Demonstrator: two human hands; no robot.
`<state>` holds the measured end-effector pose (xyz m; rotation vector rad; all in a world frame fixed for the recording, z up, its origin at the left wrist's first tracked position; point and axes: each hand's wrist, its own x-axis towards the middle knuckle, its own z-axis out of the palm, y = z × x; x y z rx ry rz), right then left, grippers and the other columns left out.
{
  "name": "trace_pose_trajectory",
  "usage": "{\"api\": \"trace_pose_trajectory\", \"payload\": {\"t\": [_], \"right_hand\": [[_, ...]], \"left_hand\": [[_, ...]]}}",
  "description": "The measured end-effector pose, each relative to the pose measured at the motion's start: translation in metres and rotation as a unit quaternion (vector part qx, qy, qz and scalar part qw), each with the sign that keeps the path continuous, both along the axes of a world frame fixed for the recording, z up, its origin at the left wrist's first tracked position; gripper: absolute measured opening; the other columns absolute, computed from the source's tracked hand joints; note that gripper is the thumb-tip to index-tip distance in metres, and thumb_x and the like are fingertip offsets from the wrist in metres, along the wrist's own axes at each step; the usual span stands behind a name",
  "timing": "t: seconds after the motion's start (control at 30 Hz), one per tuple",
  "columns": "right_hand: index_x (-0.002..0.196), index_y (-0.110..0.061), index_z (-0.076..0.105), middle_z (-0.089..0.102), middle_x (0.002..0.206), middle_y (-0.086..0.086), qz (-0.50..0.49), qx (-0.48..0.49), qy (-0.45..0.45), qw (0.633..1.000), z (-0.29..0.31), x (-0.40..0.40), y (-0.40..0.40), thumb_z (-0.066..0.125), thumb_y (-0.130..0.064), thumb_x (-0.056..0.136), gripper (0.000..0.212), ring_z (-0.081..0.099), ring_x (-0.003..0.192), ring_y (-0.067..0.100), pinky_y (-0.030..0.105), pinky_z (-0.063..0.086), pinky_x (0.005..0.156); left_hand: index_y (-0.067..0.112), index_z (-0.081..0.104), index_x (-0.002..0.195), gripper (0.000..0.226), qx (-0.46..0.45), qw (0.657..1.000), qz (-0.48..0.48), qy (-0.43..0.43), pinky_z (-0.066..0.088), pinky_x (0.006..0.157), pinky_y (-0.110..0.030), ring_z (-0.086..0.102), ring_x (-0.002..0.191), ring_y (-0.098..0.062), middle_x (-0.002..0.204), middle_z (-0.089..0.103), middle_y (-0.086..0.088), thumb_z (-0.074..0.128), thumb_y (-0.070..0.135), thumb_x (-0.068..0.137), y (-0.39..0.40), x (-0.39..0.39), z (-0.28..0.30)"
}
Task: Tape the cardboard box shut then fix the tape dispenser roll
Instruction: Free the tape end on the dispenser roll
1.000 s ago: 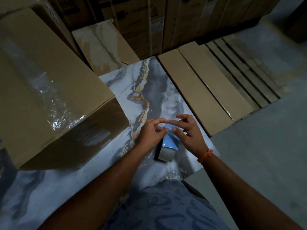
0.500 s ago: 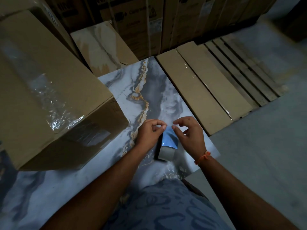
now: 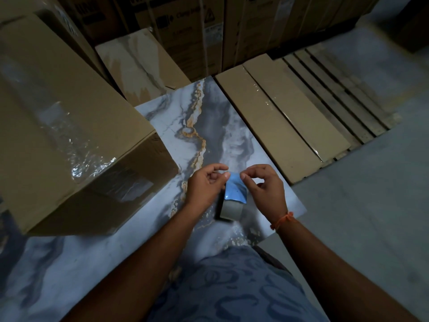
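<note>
Blue-topped, the tape dispenser [image 3: 234, 198] stands on the marbled tile [image 3: 209, 126] between both hands. Left hand [image 3: 205, 185] and right hand [image 3: 267, 189] each pinch a top corner of it. Left of them lies the cardboard box [image 3: 69, 135], its seam taped.

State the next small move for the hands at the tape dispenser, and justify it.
Probably draw the tape end forward off the roll: both hands, left hand and right hand, pinch at the top of the blue tape dispenser on the marble tile, and the cardboard box already carries tape.
</note>
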<state>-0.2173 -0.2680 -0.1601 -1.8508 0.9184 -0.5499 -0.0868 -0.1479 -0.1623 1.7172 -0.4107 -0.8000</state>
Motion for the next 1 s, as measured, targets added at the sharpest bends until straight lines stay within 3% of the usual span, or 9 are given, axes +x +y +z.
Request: {"api": "trace_pose_trajectory", "payload": {"t": [0.07, 0.2, 0.37, 0.47, 0.57, 0.63, 0.7, 0.83, 1.0], "right_hand": [[0.088, -0.02, 0.077, 0.064, 0.101, 0.0, 0.003, 0.001, 0.0, 1.0, 0.001, 0.0, 0.001, 0.075, -0.02, 0.088, 0.003, 0.063, 0.096, 0.005, 0.01, 0.046, 0.061], [0.089, -0.022, 0.077, 0.064, 0.101, -0.001, 0.009, 0.0, 0.008, 1.0, 0.002, 0.001, 0.001, 0.075, -0.02, 0.088, 0.003, 0.062, 0.097, 0.003, 0.01, 0.047, 0.062], [0.09, -0.022, 0.077, 0.064, 0.102, -0.001, 0.015, 0.0, 0.021, 1.0, 0.004, 0.0, 0.002, 0.075, -0.021, 0.087, 0.003, 0.062, 0.096, 0.003, 0.01, 0.046, 0.064], [0.104, -0.026, 0.073, 0.065, 0.104, -0.004, 0.011, 0.005, 0.024, 1.0, 0.006, -0.001, 0.007, 0.073, -0.023, 0.088, 0.017, 0.064, 0.09, 0.005, 0.011, 0.045, 0.063], [0.121, -0.026, 0.063, 0.066, 0.088, -0.005, -0.039, 0.053, 0.021, 0.998, 0.01, -0.002, 0.017, 0.072, -0.025, 0.088, 0.034, 0.062, 0.074, 0.004, 0.016, 0.048, 0.068], [0.117, -0.024, 0.063, 0.067, 0.078, 0.001, -0.078, 0.128, 0.004, 0.989, 0.011, -0.002, 0.021, 0.071, -0.025, 0.089, 0.03, 0.063, 0.07, 0.008, 0.027, 0.053, 0.073], [0.111, -0.021, 0.067, 0.071, 0.083, 0.009, -0.099, 0.206, -0.015, 0.973, 0.012, -0.001, 0.022, 0.071, -0.024, 0.089, 0.022, 0.065, 0.072, 0.012, 0.031, 0.054, 0.071], [0.099, -0.004, 0.073, 0.071, 0.085, 0.012, -0.113, 0.275, -0.042, 0.954, 0.015, 0.001, 0.019, 0.07, -0.018, 0.091, 0.016, 0.062, 0.065, 0.007, 0.013, 0.047, 0.056], [0.084, -0.001, 0.074, 0.071, 0.08, 0.011, -0.128, 0.297, -0.053, 0.945, 0.016, 0.004, 0.016, 0.072, -0.015, 0.089, 0.015, 0.063, 0.067, 0.016, 0.011, 0.045, 0.05]], "left_hand": [[0.018, 0.074, 0.103, 0.011, 0.002, 0.999, -0.001, 0.034, 0.06, 0.07, -0.03, 0.07, 0.069, -0.011, 0.086, 0.077, -0.012, 0.073, 0.018, 0.092, -0.001, 0.0, 0.005], [0.022, 0.074, 0.097, 0.005, -0.01, 0.996, -0.027, 0.087, 0.052, 0.058, -0.019, 0.069, 0.066, -0.012, 0.087, 0.079, -0.009, 0.073, 0.021, 0.092, -0.004, 0.004, 0.01], [0.015, 0.075, 0.092, 0.002, 0.001, 0.996, -0.026, 0.086, 0.051, 0.058, -0.017, 0.07, 0.065, -0.01, 0.085, 0.079, -0.009, 0.073, 0.017, 0.092, -0.008, 0.006, 0.009], [0.013, 0.076, 0.09, 0.004, 0.007, 0.996, -0.015, 0.083, 0.051, 0.059, -0.017, 0.07, 0.065, -0.008, 0.084, 0.078, -0.006, 0.072, 0.014, 0.092, -0.01, 0.004, 0.007], [0.011, 0.076, 0.091, 0.005, 0.016, 0.995, 0.001, 0.094, 0.051, 0.06, -0.016, 0.071, 0.067, -0.008, 0.087, 0.078, -0.008, 0.072, 0.013, 0.093, -0.013, 0.001, 0.005], [0.011, 0.076, 0.091, 0.005, 0.02, 0.995, 0.008, 0.101, 0.051, 0.061, -0.017, 0.071, 0.067, -0.008, 0.087, 0.078, -0.008, 0.072, 0.013, 0.093, -0.013, 0.001, 0.005], [0.011, 0.076, 0.09, 0.006, 0.021, 0.994, 0.009, 0.106, 0.051, 0.061, -0.017, 0.07, 0.064, -0.005, 0.085, 0.077, -0.007, 0.071, 0.013, 0.093, -0.013, 0.0, 0.004], [0.008, 0.075, 0.09, 0.006, 0.027, 0.994, 0.008, 0.109, 0.05, 0.06, -0.016, 0.068, 0.06, -0.001, 0.082, 0.075, -0.008, 0.071, 0.012, 0.093, -0.013, -0.001, 0.005], [0.005, 0.076, 0.091, 0.008, 0.044, 0.993, 0.012, 0.106, 0.053, 0.061, -0.015, 0.066, 0.06, -0.004, 0.086, 0.076, -0.014, 0.073, 0.012, 0.091, -0.011, -0.001, 0.008]]}}
